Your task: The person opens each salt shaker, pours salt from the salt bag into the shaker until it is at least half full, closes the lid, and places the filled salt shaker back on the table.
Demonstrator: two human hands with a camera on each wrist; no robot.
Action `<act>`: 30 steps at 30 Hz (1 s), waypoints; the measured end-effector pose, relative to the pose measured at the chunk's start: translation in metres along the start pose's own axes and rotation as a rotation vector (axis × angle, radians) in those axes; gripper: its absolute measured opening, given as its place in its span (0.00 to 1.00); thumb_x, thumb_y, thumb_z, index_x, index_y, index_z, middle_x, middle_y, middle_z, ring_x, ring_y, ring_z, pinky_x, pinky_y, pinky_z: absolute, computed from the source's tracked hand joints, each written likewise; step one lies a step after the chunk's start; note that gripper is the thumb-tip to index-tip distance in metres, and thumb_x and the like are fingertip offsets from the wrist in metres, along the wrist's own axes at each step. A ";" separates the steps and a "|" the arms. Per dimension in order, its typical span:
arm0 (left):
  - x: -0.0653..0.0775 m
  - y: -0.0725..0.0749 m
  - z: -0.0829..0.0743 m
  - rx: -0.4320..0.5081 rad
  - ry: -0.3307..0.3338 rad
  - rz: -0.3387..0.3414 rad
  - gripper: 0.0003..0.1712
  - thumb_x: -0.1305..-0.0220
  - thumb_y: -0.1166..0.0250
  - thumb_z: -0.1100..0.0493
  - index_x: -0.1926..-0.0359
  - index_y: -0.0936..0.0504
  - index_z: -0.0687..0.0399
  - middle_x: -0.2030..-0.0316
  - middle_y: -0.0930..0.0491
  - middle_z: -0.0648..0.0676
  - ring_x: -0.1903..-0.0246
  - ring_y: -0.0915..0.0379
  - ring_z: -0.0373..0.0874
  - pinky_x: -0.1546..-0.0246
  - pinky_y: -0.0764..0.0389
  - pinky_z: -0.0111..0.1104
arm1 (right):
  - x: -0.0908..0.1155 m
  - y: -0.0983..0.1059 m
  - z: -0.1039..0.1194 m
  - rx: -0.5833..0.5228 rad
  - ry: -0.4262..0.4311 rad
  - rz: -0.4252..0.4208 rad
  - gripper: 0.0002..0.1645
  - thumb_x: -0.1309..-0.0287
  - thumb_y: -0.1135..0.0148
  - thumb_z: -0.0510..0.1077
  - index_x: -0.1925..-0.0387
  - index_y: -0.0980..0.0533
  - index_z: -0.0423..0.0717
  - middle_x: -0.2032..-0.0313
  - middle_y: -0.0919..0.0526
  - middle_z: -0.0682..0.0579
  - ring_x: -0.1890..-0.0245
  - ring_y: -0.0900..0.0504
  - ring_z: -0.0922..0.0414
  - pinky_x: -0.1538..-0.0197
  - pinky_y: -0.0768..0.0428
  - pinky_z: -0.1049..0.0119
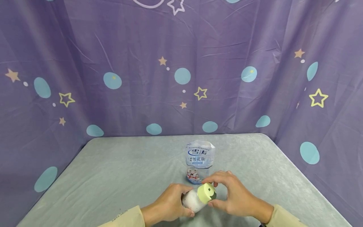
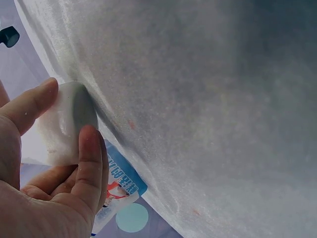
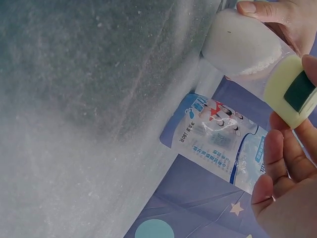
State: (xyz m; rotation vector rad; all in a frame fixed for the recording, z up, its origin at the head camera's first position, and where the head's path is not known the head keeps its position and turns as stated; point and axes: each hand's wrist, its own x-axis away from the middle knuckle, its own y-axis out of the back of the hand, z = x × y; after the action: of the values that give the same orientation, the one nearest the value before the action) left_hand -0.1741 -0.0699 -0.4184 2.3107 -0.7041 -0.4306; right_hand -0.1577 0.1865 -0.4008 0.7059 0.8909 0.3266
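A clear salt shaker [image 1: 193, 201] with white salt inside is tilted low over the table, its pale yellow-green lid [image 1: 206, 193] facing up and to the right. My left hand [image 1: 169, 203] grips the body, thumb on one side and fingers on the other. With thumb and fingertips, my right hand [image 1: 233, 195] pinches the lid at its rim. A dark green patch [image 3: 299, 91] shows on the lid in the right wrist view. Just behind the shaker stands an upright salt pouch [image 1: 199, 160], printed blue and white and partly see-through.
The table [image 1: 130, 167] has a pale grey-green cover and rounded far corners. Purple curtains [image 1: 141, 94] with stars and blue dots hang behind it and along both sides. A small black object [image 2: 9, 36] is at the upper left of the left wrist view.
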 end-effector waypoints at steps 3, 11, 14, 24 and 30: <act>0.000 0.000 0.000 -0.007 -0.004 -0.003 0.27 0.62 0.13 0.60 0.56 0.11 0.43 0.73 0.20 0.35 0.73 0.26 0.31 0.69 0.25 0.27 | 0.000 0.000 0.001 -0.003 -0.025 0.004 0.35 0.58 0.15 0.45 0.45 0.20 0.64 0.54 0.17 0.68 0.61 0.24 0.65 0.58 0.32 0.61; -0.001 0.000 -0.001 -0.017 -0.008 -0.010 0.28 0.62 0.13 0.60 0.55 0.10 0.43 0.73 0.20 0.35 0.73 0.27 0.31 0.69 0.25 0.27 | 0.000 -0.001 0.002 0.019 -0.040 0.001 0.34 0.58 0.15 0.47 0.47 0.19 0.63 0.57 0.18 0.71 0.61 0.24 0.66 0.56 0.32 0.63; -0.001 0.000 0.000 -0.023 -0.012 -0.014 0.28 0.62 0.13 0.60 0.55 0.10 0.44 0.73 0.20 0.34 0.73 0.27 0.30 0.69 0.25 0.27 | 0.000 -0.001 0.003 0.026 -0.049 0.006 0.33 0.57 0.16 0.47 0.47 0.19 0.64 0.58 0.18 0.71 0.61 0.24 0.66 0.55 0.33 0.62; 0.000 0.001 0.000 -0.023 -0.011 0.001 0.25 0.60 0.14 0.59 0.58 0.11 0.43 0.74 0.21 0.35 0.73 0.27 0.31 0.69 0.25 0.27 | 0.001 -0.003 0.003 0.035 -0.047 0.008 0.36 0.56 0.16 0.48 0.43 0.22 0.66 0.55 0.19 0.71 0.60 0.24 0.65 0.55 0.34 0.59; 0.001 0.001 0.001 -0.014 -0.014 -0.004 0.24 0.60 0.14 0.59 0.58 0.12 0.42 0.74 0.21 0.35 0.73 0.26 0.32 0.69 0.25 0.27 | 0.002 -0.003 0.003 0.020 -0.020 0.001 0.41 0.57 0.15 0.48 0.39 0.23 0.64 0.53 0.18 0.69 0.59 0.25 0.64 0.56 0.34 0.62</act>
State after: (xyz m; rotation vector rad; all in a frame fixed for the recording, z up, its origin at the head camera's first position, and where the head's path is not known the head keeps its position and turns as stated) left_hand -0.1743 -0.0718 -0.4184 2.2988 -0.7010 -0.4522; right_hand -0.1544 0.1842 -0.4025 0.7273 0.8758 0.3111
